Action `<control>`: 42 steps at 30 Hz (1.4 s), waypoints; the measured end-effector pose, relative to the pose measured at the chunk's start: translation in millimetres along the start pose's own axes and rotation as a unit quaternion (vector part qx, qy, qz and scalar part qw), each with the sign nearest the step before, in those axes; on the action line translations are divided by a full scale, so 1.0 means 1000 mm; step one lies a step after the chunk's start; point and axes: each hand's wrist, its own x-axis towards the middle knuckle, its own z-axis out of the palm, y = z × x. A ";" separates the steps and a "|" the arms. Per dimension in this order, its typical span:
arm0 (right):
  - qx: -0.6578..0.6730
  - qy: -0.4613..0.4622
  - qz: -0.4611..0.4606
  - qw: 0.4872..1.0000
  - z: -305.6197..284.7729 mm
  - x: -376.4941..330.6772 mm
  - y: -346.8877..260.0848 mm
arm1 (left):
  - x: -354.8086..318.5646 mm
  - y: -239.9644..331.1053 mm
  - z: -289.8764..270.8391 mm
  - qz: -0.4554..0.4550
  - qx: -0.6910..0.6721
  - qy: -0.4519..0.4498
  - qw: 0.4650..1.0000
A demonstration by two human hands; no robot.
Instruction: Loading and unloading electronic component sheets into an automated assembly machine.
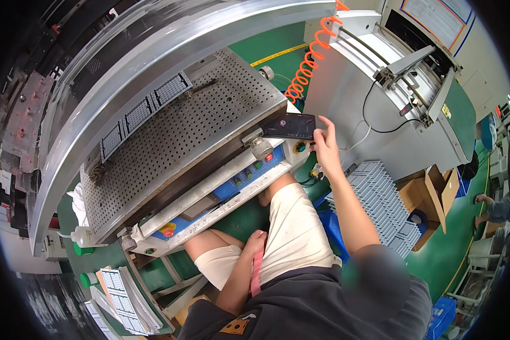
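Note:
My right hand (326,147) reaches out to the front right corner of the machine. Its bent fingers are at the right end of a black smartphone (292,126), which lies partly over that corner, screen up. The thumb side of this hand is close to a green push button (301,147). My left hand (255,242) rests in my lap with its fingers curled; whatever they may hold is hidden. Beside it runs a pink strap (257,272). Left of the phone stretches a perforated metal bed (232,85), with a metal knob (261,148) at its front edge.
A large curved-looking metal frame (170,54) overhangs the bed, with a grid-printed strip (144,107) beneath. Below runs a blue control panel (243,175) with a red button (168,231). An orange coiled hose (316,54), stacked grey racks (374,195) and an open carton (428,195) are right; printed sheets (122,297) lie lower left.

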 end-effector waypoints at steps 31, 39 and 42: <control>-0.175 -0.137 -0.168 0.960 0.061 -0.072 0.019 | -0.015 0.027 -0.006 0.008 0.092 -0.006 0.996; -0.240 -0.201 -0.037 0.949 0.044 -0.135 0.090 | -0.008 0.016 0.000 0.013 0.020 0.008 1.000; -0.278 -0.215 -0.092 0.932 0.047 -0.136 0.103 | -0.011 0.020 0.003 0.031 -0.037 0.007 0.999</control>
